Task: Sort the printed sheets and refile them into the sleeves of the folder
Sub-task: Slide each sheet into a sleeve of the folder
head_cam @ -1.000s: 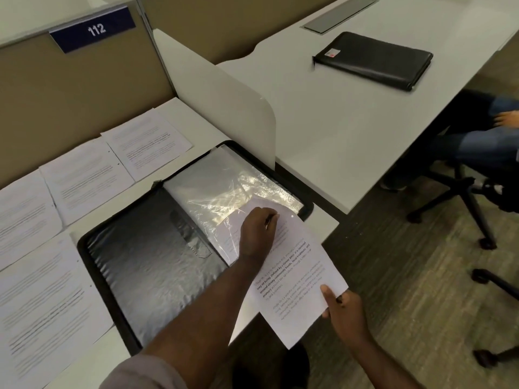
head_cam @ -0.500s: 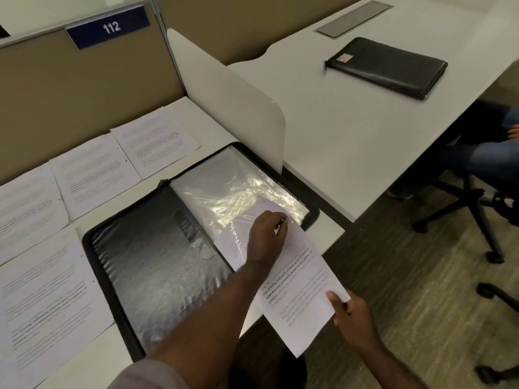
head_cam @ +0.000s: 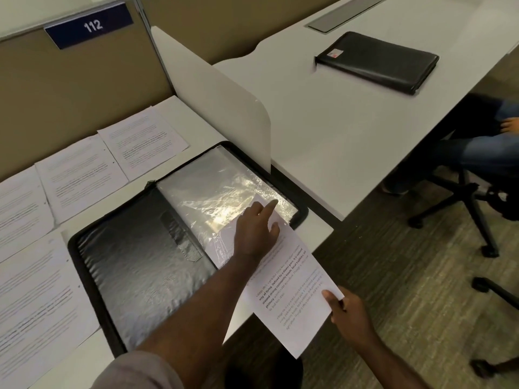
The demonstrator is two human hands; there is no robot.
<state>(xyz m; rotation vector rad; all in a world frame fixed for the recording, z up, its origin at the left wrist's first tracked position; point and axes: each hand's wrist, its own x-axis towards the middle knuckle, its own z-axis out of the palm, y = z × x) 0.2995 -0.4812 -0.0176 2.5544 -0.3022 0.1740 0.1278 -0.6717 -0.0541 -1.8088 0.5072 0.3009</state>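
Observation:
A black zip folder lies open on the desk, with crinkled clear sleeves on its right half. One printed sheet slants from the sleeve's near edge out past the desk edge. Its far end lies at the sleeve mouth, and I cannot tell how much is inside. My left hand reaches across onto that far end, index finger stretched forward over the plastic. My right hand pinches the sheet's near right corner. Several other printed sheets lie flat along the back and left of the desk.
A white divider panel stands right behind the folder. A closed black folder lies on the neighbouring desk. Another person's legs and an office chair base are at the right, over carpet.
The sheet has slid up and forward towards the sleeve with my right hand behind it. My left hand moved further over the sleeve and its index finger straightened.

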